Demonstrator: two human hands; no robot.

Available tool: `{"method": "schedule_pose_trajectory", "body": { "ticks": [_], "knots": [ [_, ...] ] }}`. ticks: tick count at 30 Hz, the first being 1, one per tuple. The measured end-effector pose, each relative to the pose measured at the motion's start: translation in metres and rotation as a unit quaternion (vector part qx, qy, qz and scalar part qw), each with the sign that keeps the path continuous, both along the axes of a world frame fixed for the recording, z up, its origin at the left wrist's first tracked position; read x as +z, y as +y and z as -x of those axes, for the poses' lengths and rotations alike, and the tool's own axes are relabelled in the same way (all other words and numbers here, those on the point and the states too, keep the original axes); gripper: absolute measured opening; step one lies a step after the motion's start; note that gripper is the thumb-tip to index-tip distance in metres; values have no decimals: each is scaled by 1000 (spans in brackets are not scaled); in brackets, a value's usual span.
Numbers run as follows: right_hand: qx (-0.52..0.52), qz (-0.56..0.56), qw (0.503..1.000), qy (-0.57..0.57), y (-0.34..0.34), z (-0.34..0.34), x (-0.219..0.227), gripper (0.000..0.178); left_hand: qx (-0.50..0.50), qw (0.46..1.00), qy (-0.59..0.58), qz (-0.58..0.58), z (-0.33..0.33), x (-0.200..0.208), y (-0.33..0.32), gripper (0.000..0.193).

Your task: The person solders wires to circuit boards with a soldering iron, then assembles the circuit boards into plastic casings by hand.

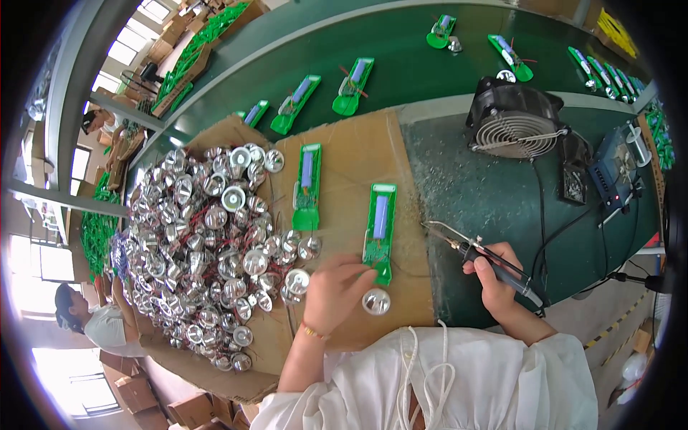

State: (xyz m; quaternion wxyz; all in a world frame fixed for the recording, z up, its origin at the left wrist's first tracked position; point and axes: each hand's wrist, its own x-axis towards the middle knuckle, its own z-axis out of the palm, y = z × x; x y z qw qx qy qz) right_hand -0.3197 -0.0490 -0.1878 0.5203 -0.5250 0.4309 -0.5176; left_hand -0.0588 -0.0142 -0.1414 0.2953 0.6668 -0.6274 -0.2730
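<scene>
My left hand (335, 290) reaches over the lower left side of a green plastic half-shell (370, 236), its fingers curled together near the circuit board; whatever they pinch is hidden. A blue cylindrical battery (380, 216) lies in that shell. Just below the shell's lower end rests a round silver reflector (375, 302). My right hand (496, 276) is wrapped around a black soldering iron (494, 269) fitted with a thin metal feed tube. The iron's tip points left, apart from the shell. A second green shell (307, 188) with a battery and board lies farther left on the cardboard.
A large pile of silver reflectors (208, 244) with red wires fills the left side. Beyond the cardboard (344, 150), several green shells lie on the green belt (401, 72). A black fan (512, 122) and a blue soldering unit (613, 172) with cables stand right. Other people sit far left.
</scene>
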Motion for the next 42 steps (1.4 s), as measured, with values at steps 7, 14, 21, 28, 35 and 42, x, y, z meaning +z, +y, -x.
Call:
{"method": "schedule_pose_trajectory", "body": {
  "ticks": [7, 14, 21, 28, 35, 42],
  "knots": [
    [-4, -8, 995, 96, -22, 41, 0, 15, 2, 992, -74, -99, 11, -4, -48, 17],
    [-57, -10, 995, 79, -26, 30, -18, 19, 26, 984, -174, -22, 20, -8, -282, 18],
    [-88, -30, 996, 6, -35, 29, -26, 22, 5, 939, -322, 118, 72, 17, -456, 25],
    [-100, 6, 995, -7, -41, 31, -26, 24, -38, 941, -334, 47, 116, -49, -534, 23],
    [-107, -77, 991, -37, -30, 26, -15, 16, -116, 919, -348, 148, 94, -6, -473, 17],
    [-46, -104, 990, -83, -34, 27, -19, 15, -90, 973, -180, 109, 43, 164, -293, 18]
  ]
}}
